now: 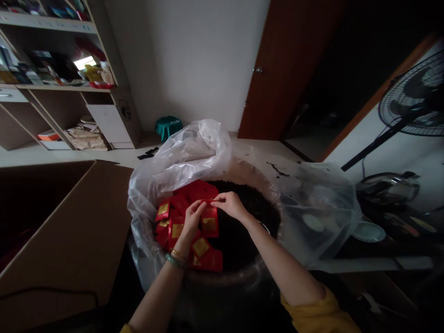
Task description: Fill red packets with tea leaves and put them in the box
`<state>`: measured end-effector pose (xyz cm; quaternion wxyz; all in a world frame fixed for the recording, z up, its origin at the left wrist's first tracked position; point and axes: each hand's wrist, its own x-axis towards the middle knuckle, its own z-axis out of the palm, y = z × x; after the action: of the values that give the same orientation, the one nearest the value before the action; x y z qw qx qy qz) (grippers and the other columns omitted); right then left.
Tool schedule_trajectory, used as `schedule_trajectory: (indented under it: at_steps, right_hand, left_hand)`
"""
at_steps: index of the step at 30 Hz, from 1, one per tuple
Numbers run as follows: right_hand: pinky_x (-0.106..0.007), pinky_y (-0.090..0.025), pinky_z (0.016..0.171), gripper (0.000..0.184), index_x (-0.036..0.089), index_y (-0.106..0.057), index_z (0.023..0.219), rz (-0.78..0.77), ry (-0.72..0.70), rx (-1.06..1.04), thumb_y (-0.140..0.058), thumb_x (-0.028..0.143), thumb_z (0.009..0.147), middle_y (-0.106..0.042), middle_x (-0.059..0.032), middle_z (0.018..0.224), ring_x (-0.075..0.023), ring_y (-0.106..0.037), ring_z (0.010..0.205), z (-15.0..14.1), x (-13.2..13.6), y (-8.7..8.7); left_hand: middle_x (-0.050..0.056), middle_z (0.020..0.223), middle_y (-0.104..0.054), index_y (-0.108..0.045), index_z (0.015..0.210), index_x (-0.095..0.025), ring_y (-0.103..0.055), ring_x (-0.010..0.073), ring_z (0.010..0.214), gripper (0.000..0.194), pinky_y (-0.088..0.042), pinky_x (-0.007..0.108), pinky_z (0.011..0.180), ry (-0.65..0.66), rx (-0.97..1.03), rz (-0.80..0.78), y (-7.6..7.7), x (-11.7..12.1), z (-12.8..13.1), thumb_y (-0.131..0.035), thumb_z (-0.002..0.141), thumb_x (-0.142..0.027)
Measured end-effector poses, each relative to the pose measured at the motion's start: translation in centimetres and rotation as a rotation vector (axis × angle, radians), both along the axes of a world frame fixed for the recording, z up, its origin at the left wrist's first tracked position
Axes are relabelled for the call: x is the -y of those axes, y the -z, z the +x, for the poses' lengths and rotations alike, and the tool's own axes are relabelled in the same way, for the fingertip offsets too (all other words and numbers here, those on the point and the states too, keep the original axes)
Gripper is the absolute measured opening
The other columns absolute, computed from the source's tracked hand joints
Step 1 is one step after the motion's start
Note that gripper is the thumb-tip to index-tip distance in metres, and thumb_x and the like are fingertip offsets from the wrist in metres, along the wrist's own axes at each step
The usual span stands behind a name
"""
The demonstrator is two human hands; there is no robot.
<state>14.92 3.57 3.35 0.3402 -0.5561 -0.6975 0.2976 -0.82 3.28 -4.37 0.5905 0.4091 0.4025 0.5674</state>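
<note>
Both hands meet over a round container lined with a clear plastic bag [180, 155]. My left hand [193, 217] pinches the top edge of a red packet [209, 225] with a gold label. My right hand [230, 204] is closed on the same top edge, its fingertips beside the left ones. The packet hangs upright between them. More red packets [205, 252] lie heaped under and around my left hand. Dark loose leaves, perhaps tea [258, 203], fill the right part of the container. Whether the packet is sealed cannot be made out.
An open cardboard box [104, 222] stands close on the left. Spread plastic [312, 208] covers the right side near a pale bowl [368, 231]. A standing fan [412, 97] is at the right, a teal stool [168, 127] by the wall, shelves [100, 88] behind left.
</note>
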Motion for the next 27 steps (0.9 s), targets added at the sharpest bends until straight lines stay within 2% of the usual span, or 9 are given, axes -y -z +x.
schedule_trajectory:
  at_steps: [6,10,12,14,16,18,20,25,27]
  right_hand:
    - [-0.028,-0.049,0.073,0.013,0.016,-0.074,0.078,-0.035,0.006,-0.032,-0.069,0.026,0.071,-0.075,-0.0051,0.080,-0.0184,-0.068,0.075,-0.4,0.1,1.2]
    - [-0.028,-0.049,0.073,0.016,0.016,-0.074,0.079,-0.013,0.028,-0.058,-0.066,0.030,0.075,-0.075,-0.0049,0.079,-0.0187,-0.068,0.075,-0.2,-0.2,1.8]
    - [-0.028,-0.049,0.077,0.019,0.017,-0.073,0.086,0.005,0.036,-0.041,-0.061,0.031,0.080,-0.075,-0.0055,0.086,-0.0185,-0.068,0.080,0.5,-0.6,2.2]
    - [-0.030,-0.048,0.082,0.024,0.018,-0.070,0.102,0.024,0.077,0.088,-0.060,0.029,0.083,-0.073,-0.0075,0.097,-0.0189,-0.067,0.089,1.5,-0.9,2.8]
    - [-0.033,-0.045,0.087,0.038,0.017,-0.062,0.117,0.000,0.151,0.367,-0.065,0.026,0.080,-0.069,-0.0112,0.109,-0.0216,-0.064,0.100,2.7,-1.0,3.6]
    - [-0.036,-0.044,0.088,0.048,0.017,-0.058,0.122,-0.072,0.199,0.637,-0.070,0.025,0.076,-0.065,-0.0138,0.114,-0.0255,-0.060,0.106,3.7,-0.9,4.5]
    - [-0.035,-0.044,0.086,0.046,0.018,-0.059,0.119,-0.117,0.201,0.745,-0.070,0.025,0.075,-0.063,-0.0144,0.114,-0.0268,-0.059,0.106,4.2,-0.7,5.3]
    - [-0.037,-0.044,0.084,0.050,0.014,-0.061,0.115,-0.232,0.191,0.610,-0.072,0.032,0.070,-0.058,-0.0203,0.119,-0.0310,-0.057,0.107,4.9,-1.3,6.4]
    - [-0.036,-0.045,0.084,0.051,0.014,-0.062,0.114,-0.272,0.165,0.521,-0.074,0.031,0.068,-0.061,-0.0186,0.116,-0.0300,-0.060,0.104,5.3,-1.7,6.5]
  left_hand:
    - [0.003,0.077,-0.071,-0.070,0.082,-0.014,-0.064,0.0150,0.069,0.036,-0.049,0.024,0.063,-0.006,0.001,-0.011,0.2,-0.1,-0.2,-0.078,0.061,-0.042]
    - [0.004,0.079,-0.072,-0.067,0.098,-0.014,-0.066,0.0162,0.064,0.049,-0.051,0.028,0.063,0.217,0.044,-0.081,-0.9,1.0,0.3,-0.082,0.058,-0.037]
    - [0.005,0.075,-0.072,-0.067,0.095,-0.012,-0.066,0.0174,0.061,0.052,-0.052,0.029,0.062,0.287,0.038,-0.122,-1.3,1.4,0.5,-0.086,0.051,-0.034]
    - [0.006,0.074,-0.072,-0.068,0.089,-0.011,-0.066,0.0183,0.060,0.051,-0.052,0.029,0.060,0.280,0.041,-0.154,-1.4,1.4,0.5,-0.087,0.047,-0.033]
    - [0.007,0.077,-0.073,-0.068,0.086,-0.011,-0.067,0.0193,0.062,0.049,-0.053,0.029,0.060,0.261,0.054,-0.167,-1.3,1.3,0.5,-0.087,0.047,-0.033]
    - [0.007,0.079,-0.073,-0.069,0.085,-0.011,-0.068,0.0195,0.063,0.046,-0.053,0.030,0.061,0.251,0.063,-0.159,-1.0,1.1,0.4,-0.087,0.049,-0.033]
    - [0.007,0.077,-0.073,-0.069,0.085,-0.011,-0.067,0.0190,0.062,0.046,-0.053,0.030,0.061,0.250,0.058,-0.150,-0.8,1.0,0.3,-0.087,0.049,-0.033]
    - [0.008,0.076,-0.073,-0.070,0.087,-0.009,-0.067,0.0188,0.062,0.047,-0.053,0.029,0.060,0.251,0.038,-0.138,-0.7,1.2,0.2,-0.086,0.050,-0.033]
    - [0.007,0.074,-0.073,-0.070,0.086,-0.010,-0.067,0.0183,0.062,0.046,-0.053,0.029,0.060,0.261,0.046,-0.144,-0.8,1.3,0.2,-0.086,0.050,-0.033]
